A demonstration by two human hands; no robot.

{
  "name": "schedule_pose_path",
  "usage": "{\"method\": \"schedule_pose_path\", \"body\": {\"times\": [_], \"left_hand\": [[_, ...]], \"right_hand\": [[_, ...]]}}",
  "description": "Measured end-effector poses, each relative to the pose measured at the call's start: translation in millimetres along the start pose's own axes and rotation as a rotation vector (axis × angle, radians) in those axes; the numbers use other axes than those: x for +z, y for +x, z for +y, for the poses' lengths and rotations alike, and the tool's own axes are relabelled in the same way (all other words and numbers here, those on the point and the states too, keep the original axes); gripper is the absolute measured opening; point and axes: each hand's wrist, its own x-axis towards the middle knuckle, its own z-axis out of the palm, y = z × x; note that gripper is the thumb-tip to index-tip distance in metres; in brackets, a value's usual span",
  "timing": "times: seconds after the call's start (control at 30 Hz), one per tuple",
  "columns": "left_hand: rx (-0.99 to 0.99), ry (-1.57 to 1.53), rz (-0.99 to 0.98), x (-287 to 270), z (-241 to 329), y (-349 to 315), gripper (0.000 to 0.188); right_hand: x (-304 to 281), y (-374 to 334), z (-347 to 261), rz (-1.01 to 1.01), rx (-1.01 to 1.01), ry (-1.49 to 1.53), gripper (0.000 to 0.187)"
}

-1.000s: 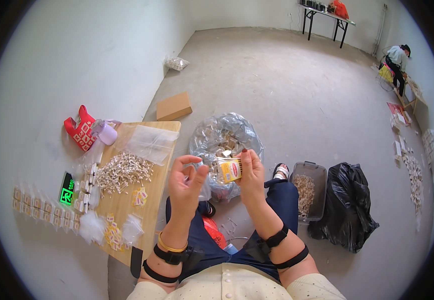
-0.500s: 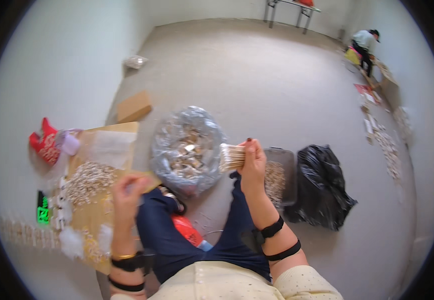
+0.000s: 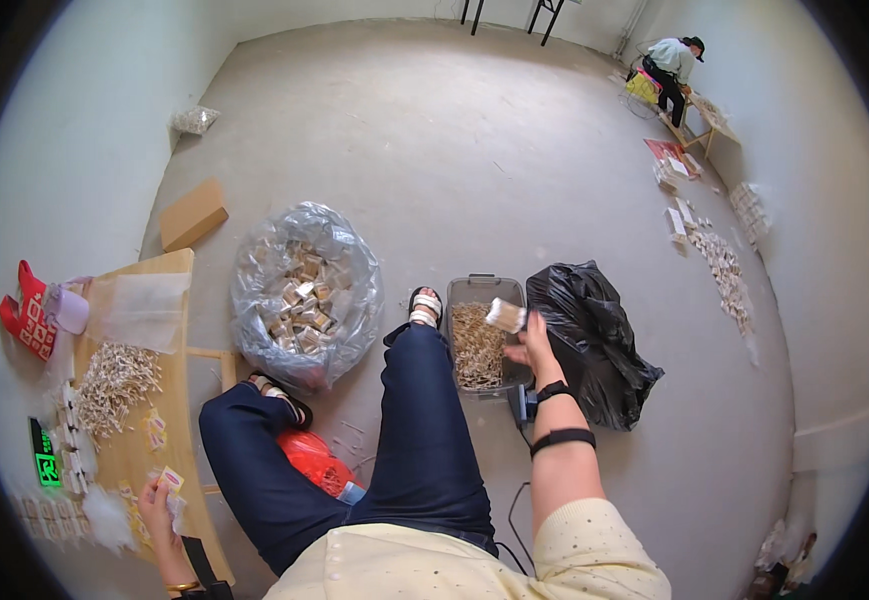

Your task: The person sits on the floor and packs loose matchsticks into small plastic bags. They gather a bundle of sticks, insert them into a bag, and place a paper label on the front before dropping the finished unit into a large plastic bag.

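Note:
My right hand [image 3: 536,345] grips a bundle of cotton swabs [image 3: 505,315] at one end, with some fingers stretched away from it. The bundle is above a grey plastic bin [image 3: 464,285] that holds many loose cotton swabs [image 3: 479,345]. At the lower left, my left hand [image 3: 158,512] pinches a small yellow-and-white printed card [image 3: 170,481]; something clear and thin hangs below it. That hand is over the near part of a wooden table [image 3: 189,440], where a heap of cotton swabs [image 3: 114,385] lies farther up.
Between the table and my feet stands a large clear bag [image 3: 364,300] of packed swab bundles. A black plastic bag [image 3: 594,340] lies right of the bin. A red bag [image 3: 314,462] is beneath my legs. Far right, another person [image 3: 669,75] bends over a small table [image 3: 711,118].
My left hand has moved down and left and now holds a card. My right hand has carried the swab bundle lower and over the bin. The view has shifted right.

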Motion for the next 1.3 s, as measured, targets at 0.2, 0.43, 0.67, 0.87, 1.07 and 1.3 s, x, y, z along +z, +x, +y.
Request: {"method": "schedule_pose_path", "body": {"times": [0.2,0.43,0.67,0.87,1.07,1.3], "left_hand": [[0.084,0.135,0.061,-67.1,-81.2,10.8,0.024],[-0.023,-0.022,0.322,-60.2,-87.2,17.8,0.03],[0.147,0.395,0.724,-65.8,-92.5,8.6,0.028],[0.096,-0.139,0.699,-49.4,-46.9,-13.7,0.025],[0.084,-0.812,0.249,-28.5,9.2,-48.0,0.023],[0.338,-0.537,0.161,-3.2,44.9,-67.2,0.031]], "right_hand": [[-22.3,35.7,59.6,-0.097,0.101,-0.185,0.052],[28.9,32.9,17.4,-0.246,-0.113,-0.052,0.031],[127.1,-62.4,-66.9,-0.491,-0.276,0.014,0.025],[214.5,-179.0,-101.8,-0.768,-0.494,-0.225,0.022],[336.8,-354.7,-81.3,-1.66,-0.458,-0.508,0.03],[405.3,-462.7,-30.3,-1.987,-0.158,-0.398,0.029]]}}
